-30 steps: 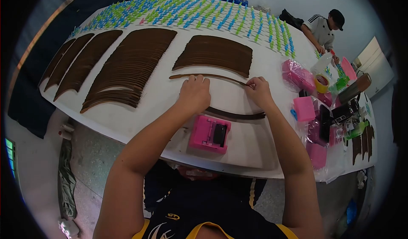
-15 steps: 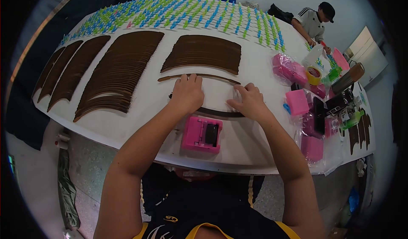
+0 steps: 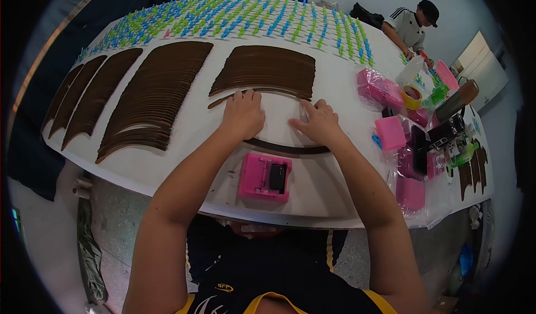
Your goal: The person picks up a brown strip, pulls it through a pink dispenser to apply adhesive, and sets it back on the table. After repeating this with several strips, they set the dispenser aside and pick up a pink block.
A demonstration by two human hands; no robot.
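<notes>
A thin brown curved strip lies along the near edge of a stack of similar strips. The fingertips of my left hand are pressed together on it, left of its middle. My right hand has its thumb and fingers spread, the fingertips close to the strip's right end. Nearer to me, a darker curved strip lies by itself, its left end under my left hand and its right end by my right wrist. Below it sits a pink device with a black rounded part.
More brown strips lie in rows at left. Rows of blue and green clips cover the table's far side. At right are pink boxes in plastic, yellow tape and a black bottle. Another person works at the far right.
The thin strip has moved away from me, up against the stack. Both hands have shifted slightly away with it, and my right hand has moved a little left.
</notes>
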